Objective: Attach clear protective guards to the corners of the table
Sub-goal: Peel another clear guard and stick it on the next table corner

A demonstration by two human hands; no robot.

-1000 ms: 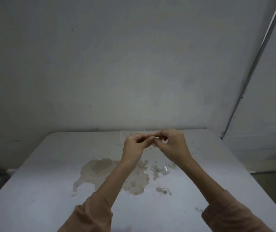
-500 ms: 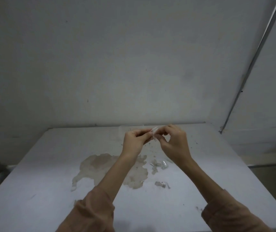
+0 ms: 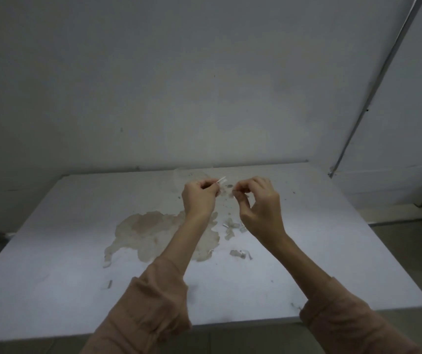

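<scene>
Left hand (image 3: 199, 198): fingers pinching a small clear guard (image 3: 222, 180) above the bench's far edge, long axis slanting up toward the far right.
Right hand (image 3: 261, 208): fingers pinched together; contents unclear.
Bench (image 3: 332, 238): white, carrying a brown stain (image 3: 153, 231) and scraps (image 3: 232, 227).
Room: blank grey wall (image 3: 179, 85).

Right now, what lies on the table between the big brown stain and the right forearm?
In the head view, small clear scraps lie scattered on the table.
</scene>
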